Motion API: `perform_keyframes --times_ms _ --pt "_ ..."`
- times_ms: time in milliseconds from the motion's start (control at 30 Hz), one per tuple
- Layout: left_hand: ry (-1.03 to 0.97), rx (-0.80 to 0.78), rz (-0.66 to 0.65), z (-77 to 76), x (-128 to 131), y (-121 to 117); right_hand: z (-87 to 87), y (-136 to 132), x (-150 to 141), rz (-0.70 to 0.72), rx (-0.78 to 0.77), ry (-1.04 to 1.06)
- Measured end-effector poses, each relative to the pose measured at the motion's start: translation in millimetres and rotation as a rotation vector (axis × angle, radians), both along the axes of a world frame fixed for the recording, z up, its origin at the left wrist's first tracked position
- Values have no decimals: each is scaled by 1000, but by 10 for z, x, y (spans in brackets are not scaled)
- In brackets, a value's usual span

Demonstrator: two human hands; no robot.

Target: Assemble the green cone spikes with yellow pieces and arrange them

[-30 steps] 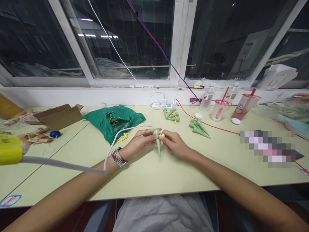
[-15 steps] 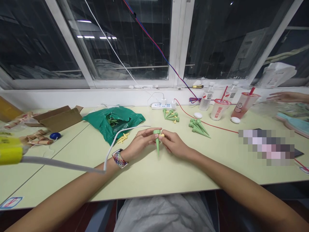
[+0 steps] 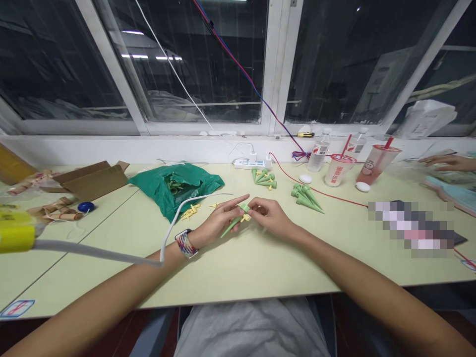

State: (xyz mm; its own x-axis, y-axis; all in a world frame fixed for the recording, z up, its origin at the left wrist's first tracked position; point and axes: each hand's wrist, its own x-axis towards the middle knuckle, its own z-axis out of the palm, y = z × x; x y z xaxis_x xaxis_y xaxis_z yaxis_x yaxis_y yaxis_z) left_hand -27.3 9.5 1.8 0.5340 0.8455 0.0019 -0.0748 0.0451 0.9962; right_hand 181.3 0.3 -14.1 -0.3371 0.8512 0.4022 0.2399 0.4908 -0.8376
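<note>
My left hand [image 3: 219, 221] is closed around a green plant watering spike [image 3: 232, 225], which lies tilted with its point toward the lower left. A small yellow valve [image 3: 246, 217] sits at the spike's capped end. My right hand [image 3: 271, 216] has its thumb and fingers pinched at that same end, beside the valve; the exact contact is partly hidden. Loose yellow valves [image 3: 190, 212] lie left of my hands, by a green plastic bag [image 3: 201, 177] with more green parts inside. Green spikes with yellow valves [image 3: 263, 176] and a pile of green spikes [image 3: 307, 196] lie beyond.
A power strip [image 3: 245, 163] stands by the wall. Drink cups [image 3: 339, 171] and water bottles [image 3: 319, 151] are at the back right, near another person's hand [image 3: 448, 161]. A cardboard box [image 3: 94, 183] sits left. A grey cable [image 3: 100, 252] crosses the left foreground.
The spike has turned from pointing down toward me to pointing lower left. My right fingers have shifted slightly at its capped end. The other person's hand has moved slightly right and down.
</note>
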Motion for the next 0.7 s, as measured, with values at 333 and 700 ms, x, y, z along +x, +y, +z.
perform_keyframes --times_ms 333,700 --pt "118 225 199 -42 24 29 13 246 182 -162 -49 140" --pt "167 305 258 -125 30 72 -256 507 420 -558 94 -163"
